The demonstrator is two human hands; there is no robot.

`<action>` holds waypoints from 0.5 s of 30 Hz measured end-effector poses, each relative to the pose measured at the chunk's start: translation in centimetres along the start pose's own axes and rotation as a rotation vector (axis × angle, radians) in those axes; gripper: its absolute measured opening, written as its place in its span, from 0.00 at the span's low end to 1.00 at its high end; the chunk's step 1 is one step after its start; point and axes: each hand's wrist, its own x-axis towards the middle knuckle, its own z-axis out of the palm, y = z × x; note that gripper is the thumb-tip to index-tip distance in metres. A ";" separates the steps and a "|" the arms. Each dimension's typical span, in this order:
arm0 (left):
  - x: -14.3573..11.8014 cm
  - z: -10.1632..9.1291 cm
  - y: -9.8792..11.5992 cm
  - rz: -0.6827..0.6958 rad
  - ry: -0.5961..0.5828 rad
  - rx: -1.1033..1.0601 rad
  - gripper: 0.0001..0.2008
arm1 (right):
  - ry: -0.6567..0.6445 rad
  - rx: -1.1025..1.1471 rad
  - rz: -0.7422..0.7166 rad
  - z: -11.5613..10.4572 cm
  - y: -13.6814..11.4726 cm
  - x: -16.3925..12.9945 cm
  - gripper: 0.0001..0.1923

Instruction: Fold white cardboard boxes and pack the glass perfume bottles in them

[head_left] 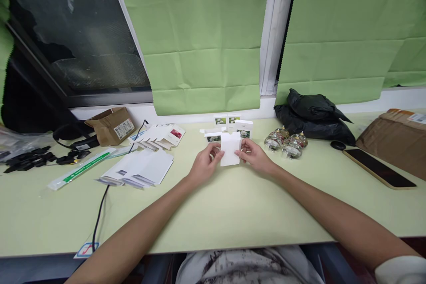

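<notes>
- A small white box [230,148] stands upright on the pale green table [233,213], near its far edge and in the middle of the view, held between both hands.
- The left hand [204,164] grips the box's left side, thumb on the front face and fingers curled behind it.
- The right hand [254,155] pinches the box's right edge with thumb and fingertips.
- Just behind the box stand several other small white boxes [229,126] with flower pictures, some with open flaps.
- To the right of these sit small glass jars [286,143], close together, near the right hand.
- Behind the jars lies a crumpled black bag [313,113] against the wall.
- Farther right, a dark phone [379,167] lies flat, with a brown parcel [396,135] beyond it.
- To the left of the hands lies a stack of flat white cartons [140,168], with more fanned out behind [159,135].
- A black cable [101,204] runs across the table's left part to its near edge.
</notes>
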 end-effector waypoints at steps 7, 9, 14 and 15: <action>1.0 -0.7 -2.3 -0.056 0.451 0.007 0.07 | 0.119 -0.113 -0.022 -0.3 -0.2 0.0 0.18; 1.4 -0.8 -3.6 -0.079 0.487 0.045 0.12 | 0.163 -0.137 -0.048 -0.4 -0.3 0.1 0.18; 2.2 -0.8 -6.5 -0.138 0.277 0.010 0.40 | 0.249 -0.166 -0.103 -0.7 -0.4 0.5 0.19; 2.4 -0.8 -6.9 -0.144 0.216 -0.019 0.43 | 0.263 -0.170 -0.110 -0.7 -0.4 0.5 0.19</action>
